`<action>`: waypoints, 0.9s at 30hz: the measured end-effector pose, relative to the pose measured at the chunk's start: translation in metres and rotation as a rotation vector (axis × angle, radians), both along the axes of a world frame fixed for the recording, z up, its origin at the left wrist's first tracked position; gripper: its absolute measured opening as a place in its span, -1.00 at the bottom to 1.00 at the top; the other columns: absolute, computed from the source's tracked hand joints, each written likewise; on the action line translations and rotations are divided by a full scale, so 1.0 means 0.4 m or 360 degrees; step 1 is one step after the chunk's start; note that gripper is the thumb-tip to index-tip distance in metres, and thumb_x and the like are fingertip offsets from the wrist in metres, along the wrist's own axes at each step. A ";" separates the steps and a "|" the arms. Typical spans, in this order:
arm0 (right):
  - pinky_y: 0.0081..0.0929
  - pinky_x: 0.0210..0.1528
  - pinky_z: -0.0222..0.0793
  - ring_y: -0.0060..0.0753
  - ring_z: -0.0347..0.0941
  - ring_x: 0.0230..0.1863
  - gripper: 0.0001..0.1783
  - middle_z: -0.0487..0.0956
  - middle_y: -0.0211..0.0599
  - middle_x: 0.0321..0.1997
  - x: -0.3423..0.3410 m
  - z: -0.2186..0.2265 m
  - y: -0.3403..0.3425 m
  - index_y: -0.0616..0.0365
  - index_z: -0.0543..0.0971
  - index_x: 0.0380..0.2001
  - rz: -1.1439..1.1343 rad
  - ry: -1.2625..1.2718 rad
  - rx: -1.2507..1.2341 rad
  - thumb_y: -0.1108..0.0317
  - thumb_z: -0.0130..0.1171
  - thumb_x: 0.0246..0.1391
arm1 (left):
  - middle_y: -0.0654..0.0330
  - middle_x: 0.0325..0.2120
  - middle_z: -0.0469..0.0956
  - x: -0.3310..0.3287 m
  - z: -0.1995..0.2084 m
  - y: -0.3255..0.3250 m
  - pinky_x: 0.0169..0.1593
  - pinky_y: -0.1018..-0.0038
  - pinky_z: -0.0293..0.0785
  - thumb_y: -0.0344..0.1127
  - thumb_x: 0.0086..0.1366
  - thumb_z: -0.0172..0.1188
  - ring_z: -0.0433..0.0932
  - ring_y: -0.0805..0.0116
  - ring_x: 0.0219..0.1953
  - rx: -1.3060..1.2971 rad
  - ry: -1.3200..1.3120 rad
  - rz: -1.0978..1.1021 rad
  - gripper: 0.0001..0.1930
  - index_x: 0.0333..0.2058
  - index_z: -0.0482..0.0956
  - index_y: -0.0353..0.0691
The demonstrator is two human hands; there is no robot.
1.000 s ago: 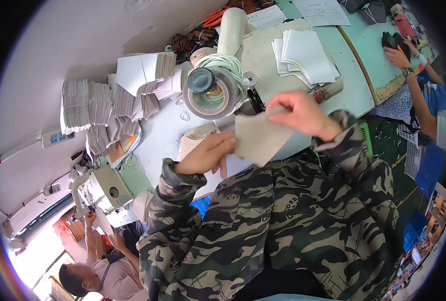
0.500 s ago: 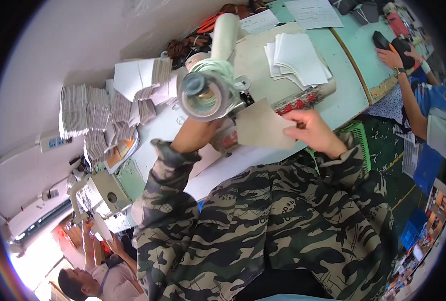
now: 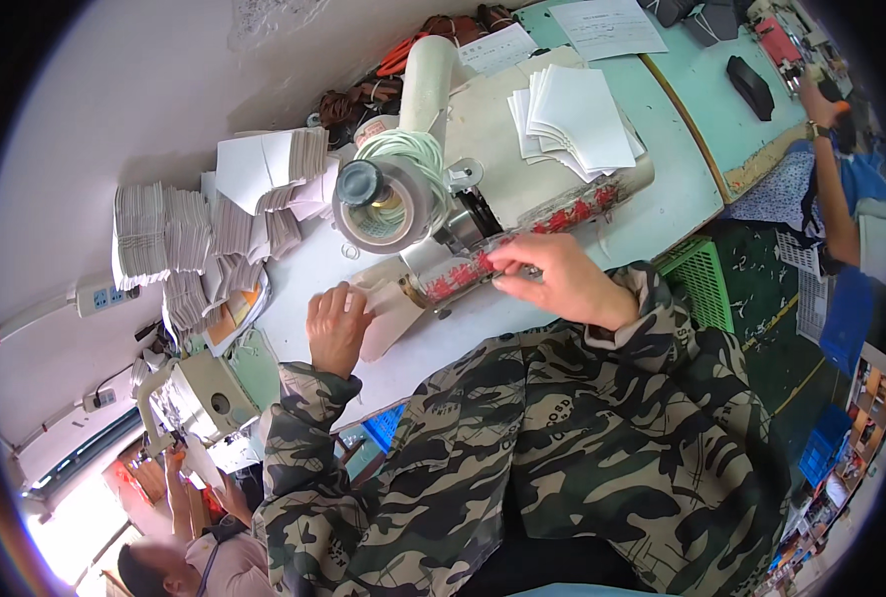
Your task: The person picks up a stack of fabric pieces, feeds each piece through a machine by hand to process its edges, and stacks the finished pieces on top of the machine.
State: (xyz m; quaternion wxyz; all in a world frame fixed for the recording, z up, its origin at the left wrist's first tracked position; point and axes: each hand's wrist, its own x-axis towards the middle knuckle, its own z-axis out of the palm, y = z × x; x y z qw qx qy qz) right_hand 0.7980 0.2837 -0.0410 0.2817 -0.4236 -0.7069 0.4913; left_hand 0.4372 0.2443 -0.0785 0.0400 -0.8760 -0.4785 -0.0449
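My left hand (image 3: pixel 338 326) is at the left end of the sewing machine's narrow arm, its fingers bent over the edge of a beige sheet (image 3: pixel 391 316). That sheet lies slanted on the white table beside the arm's end. My right hand (image 3: pixel 567 284) hovers at the front of the red-marked machine arm (image 3: pixel 463 279), thumb and forefinger curled but slightly apart, with nothing visible between them. Above the arm stands the sewing machine head (image 3: pixel 378 204), with pale green thread and a dark round knob. The needle area is partly hidden by the head.
White cut sheets (image 3: pixel 582 119) are fanned on the machine bed. Tall stacks of sheets (image 3: pixel 169 234) stand at left against the wall. A green crate (image 3: pixel 696 284) is at the right below the table. A co-worker's arm (image 3: pixel 831 189) is at far right; another person (image 3: pixel 214 557) works at lower left.
The beige sheet my right hand held by the needle has left that spot. My left hand has come out from behind the machine head, leftward and nearer. My right hand has shifted left.
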 end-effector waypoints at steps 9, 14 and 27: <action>-0.41 -0.25 0.51 -0.21 0.63 -0.32 -0.73 0.65 -0.11 -0.33 -0.039 0.014 0.021 0.29 0.59 -0.20 -0.0029 0.0047 -0.0056 0.40 0.32 0.04 | -0.03 -0.49 0.61 0.122 0.160 0.145 -0.29 0.35 0.50 -0.29 0.28 0.18 0.61 0.20 -0.46 -0.1449 -0.0974 0.0378 -0.74 -0.19 0.61 -0.39; -0.42 -0.25 0.51 -0.26 0.60 -0.34 -0.67 0.63 -0.19 -0.31 -0.038 -0.002 0.072 0.26 0.58 -0.12 0.0055 -0.0194 0.0241 0.46 0.33 0.00 | -0.09 -0.48 0.62 0.121 0.129 0.180 -0.24 0.32 0.53 -0.26 0.25 0.18 0.64 0.09 -0.44 -0.1397 -0.0969 0.0498 -0.73 -0.29 0.65 -0.40; -0.13 -0.13 0.45 0.09 0.55 -0.22 -0.54 0.64 0.00 -0.29 -0.033 0.039 0.277 0.23 0.61 -0.14 0.0302 -0.0591 0.0355 0.20 0.26 -0.13 | 0.11 -0.50 0.62 0.233 0.157 0.192 -0.55 0.43 0.47 -0.16 0.42 0.04 0.57 0.35 -0.59 -0.1255 -0.0791 0.0340 -0.65 -0.08 0.56 -0.36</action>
